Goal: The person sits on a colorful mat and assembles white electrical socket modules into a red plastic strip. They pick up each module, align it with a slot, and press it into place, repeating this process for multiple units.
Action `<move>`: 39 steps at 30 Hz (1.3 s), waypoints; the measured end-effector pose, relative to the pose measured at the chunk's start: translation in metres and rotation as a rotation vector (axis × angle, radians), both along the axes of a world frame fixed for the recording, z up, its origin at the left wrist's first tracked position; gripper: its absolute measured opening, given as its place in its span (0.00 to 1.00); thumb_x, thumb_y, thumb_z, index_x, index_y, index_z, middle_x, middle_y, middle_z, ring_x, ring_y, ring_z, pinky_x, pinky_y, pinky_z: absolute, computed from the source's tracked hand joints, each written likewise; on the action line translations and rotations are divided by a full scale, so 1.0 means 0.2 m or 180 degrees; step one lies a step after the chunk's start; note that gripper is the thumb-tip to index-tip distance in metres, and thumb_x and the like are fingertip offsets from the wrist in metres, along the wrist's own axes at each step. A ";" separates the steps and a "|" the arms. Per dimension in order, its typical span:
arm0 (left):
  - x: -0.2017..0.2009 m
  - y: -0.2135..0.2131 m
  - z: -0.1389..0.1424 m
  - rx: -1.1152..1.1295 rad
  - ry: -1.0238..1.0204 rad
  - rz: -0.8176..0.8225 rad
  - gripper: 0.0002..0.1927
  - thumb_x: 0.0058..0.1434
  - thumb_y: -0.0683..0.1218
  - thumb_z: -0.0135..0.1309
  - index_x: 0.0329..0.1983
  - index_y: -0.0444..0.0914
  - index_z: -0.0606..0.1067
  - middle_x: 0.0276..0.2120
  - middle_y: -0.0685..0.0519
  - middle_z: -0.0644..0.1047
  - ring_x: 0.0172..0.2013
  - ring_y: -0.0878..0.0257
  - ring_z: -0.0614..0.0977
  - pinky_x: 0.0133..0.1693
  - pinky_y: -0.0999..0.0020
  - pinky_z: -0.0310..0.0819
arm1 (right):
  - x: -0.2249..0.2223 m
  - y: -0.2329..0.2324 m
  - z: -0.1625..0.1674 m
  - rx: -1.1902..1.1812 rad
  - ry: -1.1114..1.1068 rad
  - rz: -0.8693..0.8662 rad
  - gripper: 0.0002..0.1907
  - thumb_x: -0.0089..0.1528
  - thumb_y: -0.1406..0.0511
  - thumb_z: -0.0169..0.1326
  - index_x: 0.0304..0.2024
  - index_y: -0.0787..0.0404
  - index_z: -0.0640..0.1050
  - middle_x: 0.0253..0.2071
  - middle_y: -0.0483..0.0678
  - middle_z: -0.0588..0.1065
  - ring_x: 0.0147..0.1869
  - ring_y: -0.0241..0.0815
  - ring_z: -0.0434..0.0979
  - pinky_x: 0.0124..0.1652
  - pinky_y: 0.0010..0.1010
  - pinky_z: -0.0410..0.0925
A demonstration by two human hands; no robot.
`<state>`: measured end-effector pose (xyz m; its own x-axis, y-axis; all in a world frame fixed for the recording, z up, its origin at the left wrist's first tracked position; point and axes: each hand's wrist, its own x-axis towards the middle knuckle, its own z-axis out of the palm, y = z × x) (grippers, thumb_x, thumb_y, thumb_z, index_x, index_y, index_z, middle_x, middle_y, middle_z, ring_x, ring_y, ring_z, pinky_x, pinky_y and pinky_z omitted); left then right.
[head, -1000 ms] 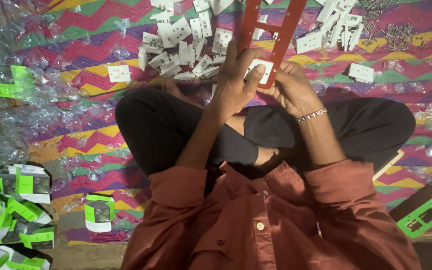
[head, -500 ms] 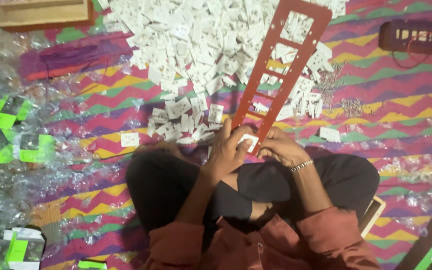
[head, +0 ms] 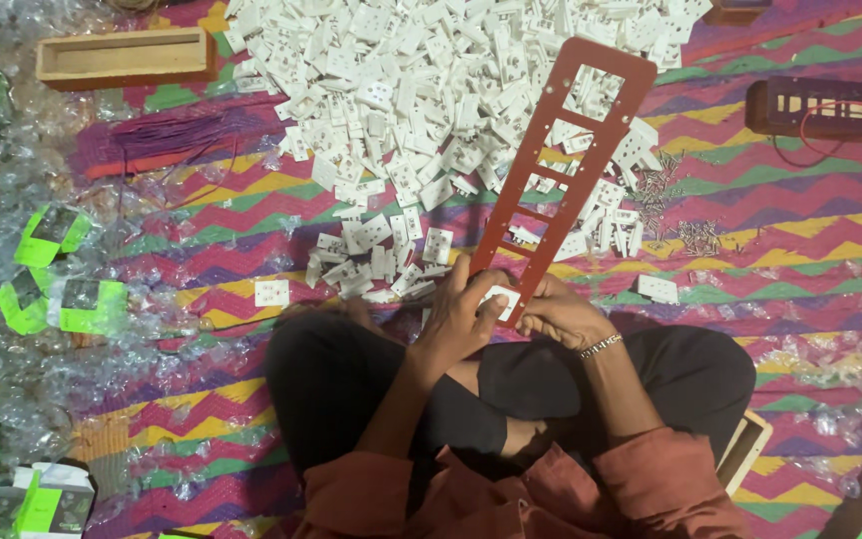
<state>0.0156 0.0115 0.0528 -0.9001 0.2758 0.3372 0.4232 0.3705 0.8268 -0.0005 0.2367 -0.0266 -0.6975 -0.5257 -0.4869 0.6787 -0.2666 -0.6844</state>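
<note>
Now seated cross-legged, the person has lifted their view: both hands grasp the red slotted frame [head: 559,170], left hand [head: 456,317] pressing a white socket piece [head: 500,298] into its near end, right hand [head: 563,314] steadying; white pile [head: 421,110] at twelve o'clock.

You are looking down at a floor covered by a zigzag-striped mat [head: 800,215] in magenta, green, yellow and purple. To the left of the view, clear crumpled plastic wrappers [head: 22,349] lie scattered over it, mixed with bright green cardboard packets [head: 62,304]. A shallow wooden tray [head: 122,57] sits at the upper left, just above a bundle of purple wires [head: 177,140]. At the upper right rests a dark slotted box [head: 830,108] with a red wire. The light is even and warm.
</note>
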 end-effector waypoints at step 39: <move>-0.01 0.00 -0.05 0.0045 -0.0174 -0.0090 0.14 0.71 0.52 0.50 0.50 0.38 0.75 0.48 0.41 0.69 0.44 0.45 0.79 0.47 0.52 0.73 | 0.00 0.02 -0.03 -0.0122 -0.0082 0.0009 0.05 0.67 0.69 0.54 0.41 0.67 0.77 0.30 0.47 0.78 0.29 0.32 0.77 0.30 0.24 0.71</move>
